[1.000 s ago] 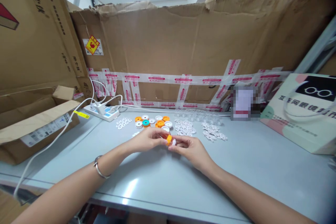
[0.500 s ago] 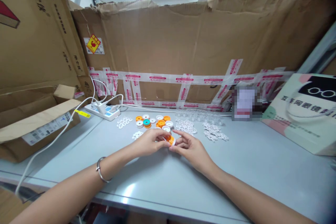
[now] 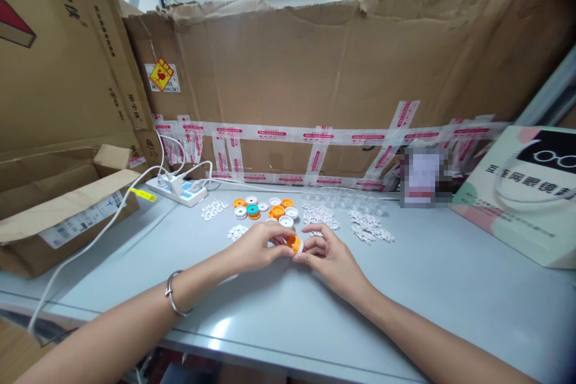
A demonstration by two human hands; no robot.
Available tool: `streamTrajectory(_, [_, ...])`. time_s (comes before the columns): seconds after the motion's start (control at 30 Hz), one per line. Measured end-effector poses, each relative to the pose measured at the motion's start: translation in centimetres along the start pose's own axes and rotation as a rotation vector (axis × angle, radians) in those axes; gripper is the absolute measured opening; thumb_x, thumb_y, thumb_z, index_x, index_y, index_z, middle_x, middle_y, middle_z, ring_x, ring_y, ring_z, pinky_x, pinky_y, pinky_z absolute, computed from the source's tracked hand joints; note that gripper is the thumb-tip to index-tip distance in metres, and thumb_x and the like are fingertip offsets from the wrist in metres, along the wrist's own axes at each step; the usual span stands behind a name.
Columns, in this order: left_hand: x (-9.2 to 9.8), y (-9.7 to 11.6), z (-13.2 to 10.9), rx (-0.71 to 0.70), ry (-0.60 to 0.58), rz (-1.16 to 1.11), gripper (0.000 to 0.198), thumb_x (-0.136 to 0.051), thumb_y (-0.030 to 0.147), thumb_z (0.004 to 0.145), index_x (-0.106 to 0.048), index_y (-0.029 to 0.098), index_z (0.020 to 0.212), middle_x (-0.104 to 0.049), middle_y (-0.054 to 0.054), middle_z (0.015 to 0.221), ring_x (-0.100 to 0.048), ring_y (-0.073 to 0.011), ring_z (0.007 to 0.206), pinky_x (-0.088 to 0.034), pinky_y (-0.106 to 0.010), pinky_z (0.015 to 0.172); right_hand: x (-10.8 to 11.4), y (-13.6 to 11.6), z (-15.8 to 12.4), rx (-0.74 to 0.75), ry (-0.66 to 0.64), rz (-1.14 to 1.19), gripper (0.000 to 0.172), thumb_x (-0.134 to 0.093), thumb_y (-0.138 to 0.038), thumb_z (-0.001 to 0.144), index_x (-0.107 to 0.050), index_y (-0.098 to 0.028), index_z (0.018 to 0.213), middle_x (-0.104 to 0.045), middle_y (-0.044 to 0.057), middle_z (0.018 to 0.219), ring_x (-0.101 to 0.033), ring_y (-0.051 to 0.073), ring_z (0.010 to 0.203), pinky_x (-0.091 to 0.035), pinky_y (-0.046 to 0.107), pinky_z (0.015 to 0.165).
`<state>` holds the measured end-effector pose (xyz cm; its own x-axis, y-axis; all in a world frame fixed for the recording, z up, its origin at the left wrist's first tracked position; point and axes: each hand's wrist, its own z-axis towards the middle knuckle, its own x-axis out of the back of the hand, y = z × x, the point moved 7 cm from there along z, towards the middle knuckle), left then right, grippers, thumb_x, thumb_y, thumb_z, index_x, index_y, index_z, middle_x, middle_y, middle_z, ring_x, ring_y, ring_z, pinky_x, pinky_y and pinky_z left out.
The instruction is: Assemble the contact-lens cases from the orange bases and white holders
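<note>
My left hand (image 3: 254,247) and my right hand (image 3: 328,258) meet over the grey table (image 3: 427,288), both pinching a small orange-and-white round spool (image 3: 295,244) between fingertips. Just beyond lie several orange, white and teal round spools (image 3: 265,210) in a cluster. Small white flat discs (image 3: 212,209) sit to the left, and more white discs (image 3: 236,231) lie near my left hand. A silver bracelet (image 3: 173,294) circles my left wrist.
Piles of white flat pieces (image 3: 344,221) and clear small parts (image 3: 346,198) lie behind my right hand. A white power strip (image 3: 177,189) with cables is at back left. Cardboard boxes (image 3: 63,216) stand left, a taped cardboard wall (image 3: 315,90) behind, a printed box (image 3: 526,192) right.
Both hands stayed together on the spool, turning it slightly; the right fingers have shifted their hold. The view drifted a little.
</note>
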<state>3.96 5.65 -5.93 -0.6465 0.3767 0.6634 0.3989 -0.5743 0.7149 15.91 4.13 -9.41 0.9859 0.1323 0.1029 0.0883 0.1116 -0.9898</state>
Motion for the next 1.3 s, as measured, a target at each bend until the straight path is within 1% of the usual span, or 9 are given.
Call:
streamTrajectory(0.3, [0.3, 1.2, -0.5, -0.155, 0.004, 0.092, 0.032, -0.057, 0.017, 0.079, -0.057, 0.021, 0.11, -0.06, -0.006, 0.098, -0.055, -0.0172, 0.088, -0.042, -0.033, 0.082, 0.0, 0.4, 0.0, -0.008, 0.002, 0.052, 0.039, -0.07, -0.021, 0.058, -0.048, -0.021, 0.09, -0.059, -0.006, 0.062, -0.06, 0.013, 0.061, -0.046, 0.026, 0.062])
streamTrajectory(0.43, [0.4, 1.8, -0.5, -0.239, -0.015, 0.073, 0.033, -0.056, 0.014, 0.079, -0.056, 0.023, 0.111, -0.058, -0.006, 0.104, -0.052, -0.0175, 0.096, -0.039, -0.034, 0.088, -0.2, 0.2, -0.1, -0.009, -0.009, 0.079, 0.038, -0.07, -0.019, 0.057, -0.047, -0.021, 0.087, -0.059, -0.007, 0.06, -0.059, 0.012, 0.059, -0.046, 0.025, 0.06])
streamTrajectory(0.67, [0.7, 2.5, -0.6, -0.323, -0.038, 0.081, 0.031, -0.054, 0.016, 0.081, -0.054, 0.023, 0.111, -0.056, -0.007, 0.109, -0.051, -0.0181, 0.1, -0.039, -0.035, 0.089, -0.5, -0.5, 0.0, 0.045, -0.03, 0.085, 0.039, -0.073, -0.028, 0.058, -0.048, -0.021, 0.087, -0.062, -0.004, 0.066, -0.061, 0.013, 0.064, -0.047, 0.026, 0.065])
streamTrajectory(0.73, [0.6, 2.5, -0.7, -0.334, -0.035, 0.11, 0.033, -0.054, 0.019, 0.081, -0.054, 0.023, 0.114, -0.055, -0.008, 0.11, -0.051, -0.0184, 0.1, -0.039, -0.034, 0.089, -0.5, -0.2, 0.1, -0.001, -0.044, 0.106, 0.039, -0.075, -0.031, 0.056, -0.05, -0.02, 0.085, -0.063, -0.003, 0.067, -0.062, 0.013, 0.065, -0.048, 0.027, 0.065])
streamTrajectory(0.83, [0.4, 2.2, -0.7, -0.321, -0.03, 0.141, 0.038, -0.055, 0.022, 0.08, -0.052, 0.024, 0.117, -0.055, -0.008, 0.108, -0.052, -0.0183, 0.098, -0.041, -0.033, 0.087, -0.7, 0.4, 0.0, -0.139, -0.083, 0.216, 0.038, -0.075, -0.035, 0.057, -0.054, -0.017, 0.083, -0.065, -0.001, 0.066, -0.063, 0.012, 0.062, -0.049, 0.026, 0.065])
streamTrajectory(1.0, [0.7, 1.5, -0.5, -0.253, 0.031, 0.129, 0.042, -0.061, 0.029, 0.076, -0.053, 0.019, 0.115, -0.06, -0.008, 0.101, -0.056, -0.017, 0.088, -0.044, -0.032, 0.08, -1.0, 0.7, -0.3, -0.332, -0.148, 0.485, 0.024, -0.072, -0.03, 0.065, -0.064, -0.014, 0.082, -0.068, 0.001, 0.066, -0.063, 0.008, 0.06, -0.051, 0.018, 0.066])
streamTrajectory(1.07, [0.9, 1.5, -0.5, -0.256, 0.067, 0.127, 0.041, -0.061, 0.029, 0.076, -0.052, 0.018, 0.115, -0.062, -0.008, 0.101, -0.057, -0.0163, 0.086, -0.045, -0.031, 0.079, -0.9, 0.7, -0.3, -0.374, -0.149, 0.568, 0.018, -0.071, -0.027, 0.066, -0.066, -0.015, 0.079, -0.068, 0.0, 0.065, -0.063, 0.006, 0.059, -0.051, 0.015, 0.065])
streamTrajectory(1.2, [1.1, 1.8, -0.7, -0.322, 0.137, 0.175, 0.03, -0.055, 0.025, 0.082, -0.055, 0.016, 0.11, -0.065, -0.008, 0.098, -0.058, -0.015, 0.085, -0.047, -0.029, 0.078, -0.8, 0.8, -0.3, -0.415, -0.14, 0.66, 0.013, -0.069, -0.025, 0.069, -0.068, -0.015, 0.077, -0.068, 0.001, 0.066, -0.063, 0.007, 0.057, -0.052, 0.013, 0.061])
streamTrajectory(1.3, [0.7, 1.8, -0.9, -0.389, 0.123, 0.272, 0.026, -0.049, 0.024, 0.085, -0.057, 0.017, 0.109, -0.064, -0.009, 0.103, -0.058, -0.016, 0.093, -0.045, -0.029, 0.084, -0.9, 0.8, -0.3, -0.413, -0.16, 0.672, 0.012, -0.07, -0.024, 0.069, -0.067, -0.014, 0.075, -0.068, 0.001, 0.066, -0.063, 0.007, 0.058, -0.053, 0.013, 0.06])
